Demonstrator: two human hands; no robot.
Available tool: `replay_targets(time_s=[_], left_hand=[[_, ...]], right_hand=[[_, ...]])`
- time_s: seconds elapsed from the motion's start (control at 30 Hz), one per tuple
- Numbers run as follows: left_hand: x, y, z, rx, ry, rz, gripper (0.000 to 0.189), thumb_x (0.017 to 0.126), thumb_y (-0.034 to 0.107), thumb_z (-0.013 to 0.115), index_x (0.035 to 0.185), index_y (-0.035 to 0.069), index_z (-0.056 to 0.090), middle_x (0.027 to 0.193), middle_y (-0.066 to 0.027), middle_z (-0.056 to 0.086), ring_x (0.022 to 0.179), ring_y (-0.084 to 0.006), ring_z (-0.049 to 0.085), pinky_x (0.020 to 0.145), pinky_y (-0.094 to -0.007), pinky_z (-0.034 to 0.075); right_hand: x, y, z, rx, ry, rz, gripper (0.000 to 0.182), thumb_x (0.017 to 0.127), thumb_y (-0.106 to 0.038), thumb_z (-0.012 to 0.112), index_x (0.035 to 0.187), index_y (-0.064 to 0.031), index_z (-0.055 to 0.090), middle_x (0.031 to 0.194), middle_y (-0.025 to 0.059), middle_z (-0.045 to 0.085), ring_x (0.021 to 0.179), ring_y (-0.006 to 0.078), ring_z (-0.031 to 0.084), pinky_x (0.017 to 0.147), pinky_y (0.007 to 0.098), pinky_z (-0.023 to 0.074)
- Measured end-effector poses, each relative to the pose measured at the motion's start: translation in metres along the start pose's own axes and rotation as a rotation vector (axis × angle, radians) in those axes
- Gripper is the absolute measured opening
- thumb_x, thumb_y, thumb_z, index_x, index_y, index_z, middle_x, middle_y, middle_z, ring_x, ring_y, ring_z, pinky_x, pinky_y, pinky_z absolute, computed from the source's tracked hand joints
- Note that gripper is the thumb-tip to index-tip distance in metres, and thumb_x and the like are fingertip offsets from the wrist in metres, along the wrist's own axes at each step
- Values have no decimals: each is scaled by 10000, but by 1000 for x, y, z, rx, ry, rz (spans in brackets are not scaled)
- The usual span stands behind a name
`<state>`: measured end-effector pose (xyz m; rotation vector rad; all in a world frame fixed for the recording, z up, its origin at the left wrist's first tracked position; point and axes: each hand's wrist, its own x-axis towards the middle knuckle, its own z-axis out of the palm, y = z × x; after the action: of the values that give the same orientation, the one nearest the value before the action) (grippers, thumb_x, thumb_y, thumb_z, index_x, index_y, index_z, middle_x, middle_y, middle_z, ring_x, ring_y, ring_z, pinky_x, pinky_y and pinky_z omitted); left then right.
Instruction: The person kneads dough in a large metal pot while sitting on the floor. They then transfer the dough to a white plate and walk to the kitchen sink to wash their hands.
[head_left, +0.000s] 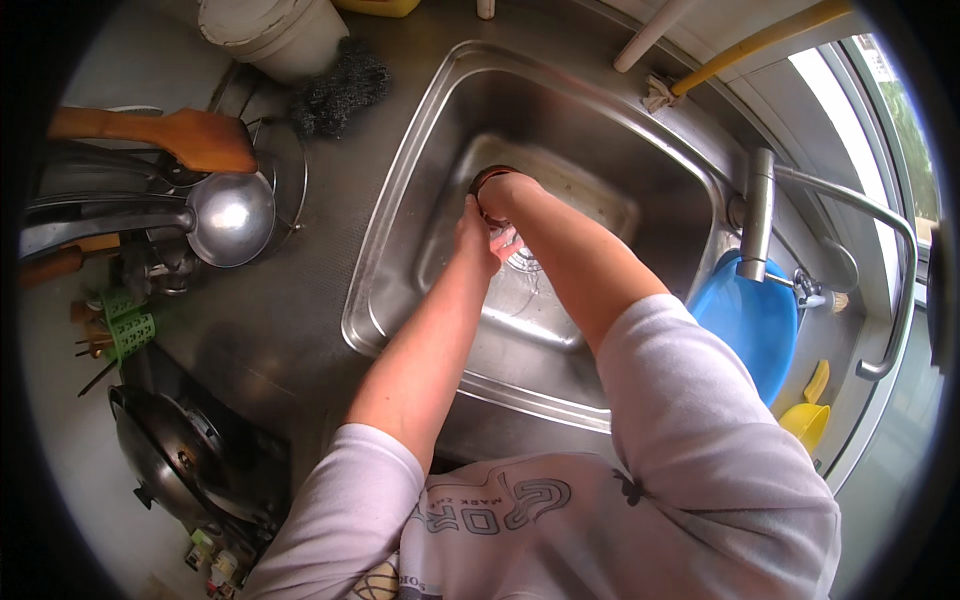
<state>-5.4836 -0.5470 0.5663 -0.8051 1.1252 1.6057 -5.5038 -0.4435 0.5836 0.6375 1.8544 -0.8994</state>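
Note:
Both my hands are together, low inside a stainless steel sink (637, 120). My left hand (474, 236) has its thumb against the edge of a round, dark brown-rimmed object (484, 174), apparently a small bowl. My right hand (506, 196) bends down over that object, and its fingers are hidden. Most of the object is covered by the hands, so its full shape cannot be seen. Just below the hands, wet glints and a round drain (523, 259) show on the sink floor.
A metal faucet (757, 210) stands right of the sink above a blue basin (750, 322). To the left hang a ladle (231, 217) and a wooden spatula (214, 142). A dark scouring pad (345, 88) lies by a white bucket (281, 34). A lidded wok (169, 457) sits lower left.

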Motion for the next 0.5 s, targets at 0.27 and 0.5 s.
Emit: replay_targets(time_s=[0.27, 0.5], left_hand=[[-3, 1, 10, -46, 1, -65, 559, 883, 519, 377, 1219, 73, 395, 1039, -167, 539, 872, -294, 583, 740, -425, 522], [-19, 10, 8, 2, 106, -35, 549, 869, 480, 461, 1228, 69, 399, 1135, -139, 503, 961, -304, 551, 766, -434, 518]], right_hand=[[51, 30, 14, -204, -66, -187, 226, 810, -197, 505, 817, -45, 672, 807, 109, 653, 773, 266, 618, 696, 357, 482], [23, 11, 14, -342, 59, -230, 240, 800, -190, 505, 886, -38, 669, 893, 132, 646, 826, 284, 618, 706, 373, 482]])
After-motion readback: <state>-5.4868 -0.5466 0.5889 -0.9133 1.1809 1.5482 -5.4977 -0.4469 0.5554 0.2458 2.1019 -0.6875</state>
